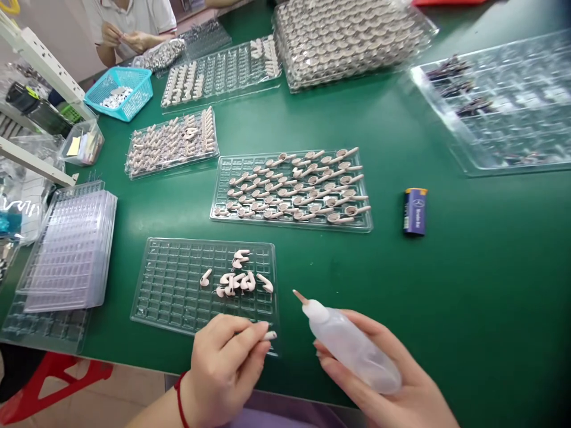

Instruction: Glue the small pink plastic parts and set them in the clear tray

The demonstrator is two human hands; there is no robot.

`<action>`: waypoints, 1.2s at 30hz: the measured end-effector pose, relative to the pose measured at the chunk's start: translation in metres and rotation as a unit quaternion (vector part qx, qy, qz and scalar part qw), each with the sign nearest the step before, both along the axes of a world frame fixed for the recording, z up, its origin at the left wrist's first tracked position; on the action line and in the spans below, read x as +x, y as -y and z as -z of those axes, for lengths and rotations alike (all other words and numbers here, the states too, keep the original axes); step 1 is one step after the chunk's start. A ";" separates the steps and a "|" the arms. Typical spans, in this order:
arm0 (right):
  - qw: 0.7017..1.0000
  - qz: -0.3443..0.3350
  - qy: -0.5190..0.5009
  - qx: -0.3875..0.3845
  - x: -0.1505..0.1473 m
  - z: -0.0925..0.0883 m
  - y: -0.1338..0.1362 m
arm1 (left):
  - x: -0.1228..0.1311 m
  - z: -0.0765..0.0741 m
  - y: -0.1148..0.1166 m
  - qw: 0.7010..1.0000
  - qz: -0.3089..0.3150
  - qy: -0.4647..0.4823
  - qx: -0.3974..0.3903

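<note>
left hand [227, 359] pinches white piece [270, 336], overlaps clear tray [167, 279] at eleven o'clock. right hand [408, 375] clasps squeeze bottle [357, 351]; purple item [416, 212] at one.

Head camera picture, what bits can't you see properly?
Head view:
White piece: mostly hidden by the left hand.
Far-right tray: cut off by the right edge.
Co-worker: head cut off by the top edge.
Purple item: side print too small.

Squeeze bottle [354, 351], in person's right hand [408, 377]: one. Purple box [415, 212], beyond it: one. Turquoise basket [137, 102], past left hand [229, 359]: one.
</note>
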State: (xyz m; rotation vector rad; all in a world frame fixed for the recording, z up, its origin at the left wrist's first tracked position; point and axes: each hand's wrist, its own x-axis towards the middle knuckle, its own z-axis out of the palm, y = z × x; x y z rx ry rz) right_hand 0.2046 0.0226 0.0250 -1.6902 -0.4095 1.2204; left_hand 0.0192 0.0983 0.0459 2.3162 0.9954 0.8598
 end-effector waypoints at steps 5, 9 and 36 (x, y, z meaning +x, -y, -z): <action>0.965 0.004 -0.250 0.074 -0.012 0.003 -0.017 | 0.012 -0.013 0.006 0.989 0.018 0.077 -0.122; 0.937 0.018 -0.341 0.070 -0.023 -0.003 -0.015 | 0.016 -0.013 0.012 0.983 0.025 0.103 -0.147; 0.876 0.011 -0.450 0.173 -0.030 0.001 0.000 | 0.017 -0.016 0.024 0.990 0.088 0.099 0.047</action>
